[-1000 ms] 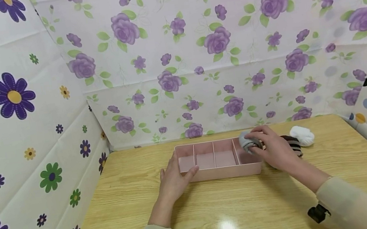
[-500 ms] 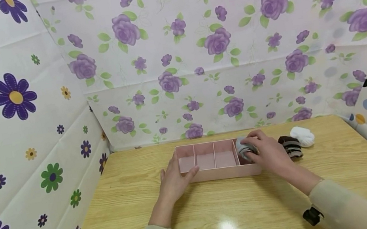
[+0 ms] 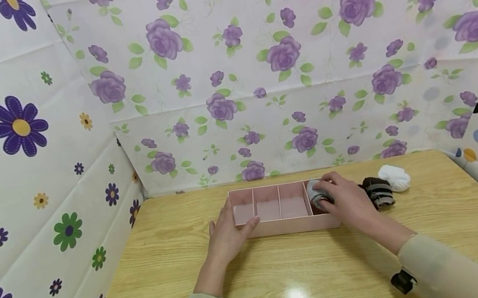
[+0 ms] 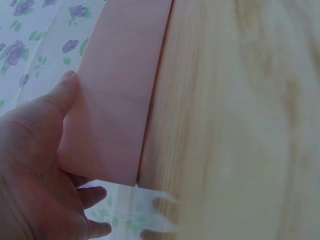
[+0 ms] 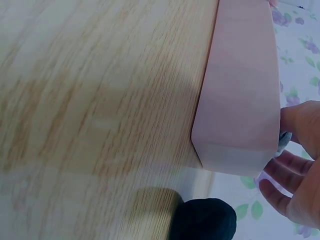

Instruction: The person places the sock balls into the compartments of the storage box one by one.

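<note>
A long, pale pink box, smooth-walled with crisp corners, lies lengthwise on the worktop, whose wood-patterned surface runs in fine yellow streaks. Thin upright dividers split the box into four compartments in a row.

The person's right hand reaches over the box's right end, its grip clamped between thumb and fingers on a grey rolled bundle of soft cloth, coiled into a rounded lump. That bundle sits inside the box's right-end compartment; I can't tell whether it touches the bottom.

The left hand wraps the box's left front corner: thumb lying against the front rim, fingers along the end wall, its grip spread apart and touching only the box.

Just right of the box, beyond the right hand, rests a dark striped bundle, lumpy and banded in grey. Farther right of the box and slightly behind that one lies a white bundle, puffy and creased, near it. Behind the box hangs a white cloth printed with purple roses, faintly creased across its width.
</note>
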Motion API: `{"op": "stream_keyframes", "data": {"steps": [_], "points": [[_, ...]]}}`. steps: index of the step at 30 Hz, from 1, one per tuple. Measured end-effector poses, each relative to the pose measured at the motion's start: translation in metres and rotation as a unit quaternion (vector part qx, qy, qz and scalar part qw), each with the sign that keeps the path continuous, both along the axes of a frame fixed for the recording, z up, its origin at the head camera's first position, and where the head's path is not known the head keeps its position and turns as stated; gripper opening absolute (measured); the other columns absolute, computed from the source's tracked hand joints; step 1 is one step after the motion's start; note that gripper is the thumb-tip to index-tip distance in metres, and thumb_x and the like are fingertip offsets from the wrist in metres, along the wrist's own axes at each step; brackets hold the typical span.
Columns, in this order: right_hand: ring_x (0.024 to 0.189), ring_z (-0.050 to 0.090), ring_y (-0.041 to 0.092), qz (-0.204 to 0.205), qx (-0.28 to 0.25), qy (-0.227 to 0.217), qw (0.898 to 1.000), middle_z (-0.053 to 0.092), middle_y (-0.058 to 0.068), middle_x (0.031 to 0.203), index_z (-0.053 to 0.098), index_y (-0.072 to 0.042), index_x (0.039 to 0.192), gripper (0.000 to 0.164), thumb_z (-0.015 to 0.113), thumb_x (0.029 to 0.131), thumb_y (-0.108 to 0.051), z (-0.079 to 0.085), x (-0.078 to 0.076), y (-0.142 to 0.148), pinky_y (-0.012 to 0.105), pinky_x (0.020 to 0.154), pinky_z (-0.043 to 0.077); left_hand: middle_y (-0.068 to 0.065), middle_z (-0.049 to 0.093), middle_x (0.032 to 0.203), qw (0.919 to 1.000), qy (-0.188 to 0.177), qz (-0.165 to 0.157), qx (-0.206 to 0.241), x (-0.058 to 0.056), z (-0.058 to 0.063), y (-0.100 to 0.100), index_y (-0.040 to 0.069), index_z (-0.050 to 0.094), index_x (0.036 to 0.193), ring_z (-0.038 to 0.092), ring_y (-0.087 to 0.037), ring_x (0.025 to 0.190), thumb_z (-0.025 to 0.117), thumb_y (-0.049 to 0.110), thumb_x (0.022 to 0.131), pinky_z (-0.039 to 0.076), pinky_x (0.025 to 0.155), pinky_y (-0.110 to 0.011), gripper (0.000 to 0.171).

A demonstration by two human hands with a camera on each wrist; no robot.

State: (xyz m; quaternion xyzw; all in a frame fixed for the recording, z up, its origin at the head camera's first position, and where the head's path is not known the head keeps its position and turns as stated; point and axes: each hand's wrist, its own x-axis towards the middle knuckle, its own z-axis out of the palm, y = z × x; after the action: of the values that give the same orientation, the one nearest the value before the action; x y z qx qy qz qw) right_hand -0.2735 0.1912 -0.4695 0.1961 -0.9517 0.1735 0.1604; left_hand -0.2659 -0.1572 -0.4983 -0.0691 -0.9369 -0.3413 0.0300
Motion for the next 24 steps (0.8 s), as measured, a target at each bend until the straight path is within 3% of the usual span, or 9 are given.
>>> {"op": "stream_keyframes", "data": {"steps": [12,17,24], "points": [[0.117,0.068,0.038,0.043,-0.013,-0.02,0.999,0.064,0.018,0.143,0.073,-0.011,0.144,0.046,0.085,0.101,-0.019,0.006,0.004,0.003,0.056,0.087,0.062,-0.019,0.025,0.18,1.0,0.002,0.002,0.001,0.0,0.0,0.001,0.009,0.008,0.178,0.026,-0.037,0.166,0.067,0.071,0.102,0.005,0.132,-0.071,0.115],[0.132,0.062,0.048,0.029,-0.021,-0.036,0.999,0.062,0.021,0.151,0.068,-0.008,0.151,0.053,0.083,0.103,-0.025,0.014,0.005,0.013,0.065,0.1,0.057,-0.019,0.025,0.18,1.0,0.003,0.003,0.008,0.001,0.001,0.001,0.008,0.008,0.178,0.026,-0.038,0.166,0.071,0.062,0.104,0.004,0.131,-0.072,0.112],[0.142,0.054,0.052,0.017,-0.016,-0.034,0.999,0.057,0.024,0.158,0.056,-0.005,0.161,0.068,0.082,0.103,-0.028,0.022,0.005,0.034,0.072,0.109,0.049,-0.02,0.026,0.18,0.9999,0.006,-0.001,0.01,0.002,0.002,0.001,0.009,0.008,0.178,0.029,-0.039,0.164,0.071,0.062,0.104,0.005,0.131,-0.073,0.111]]}}
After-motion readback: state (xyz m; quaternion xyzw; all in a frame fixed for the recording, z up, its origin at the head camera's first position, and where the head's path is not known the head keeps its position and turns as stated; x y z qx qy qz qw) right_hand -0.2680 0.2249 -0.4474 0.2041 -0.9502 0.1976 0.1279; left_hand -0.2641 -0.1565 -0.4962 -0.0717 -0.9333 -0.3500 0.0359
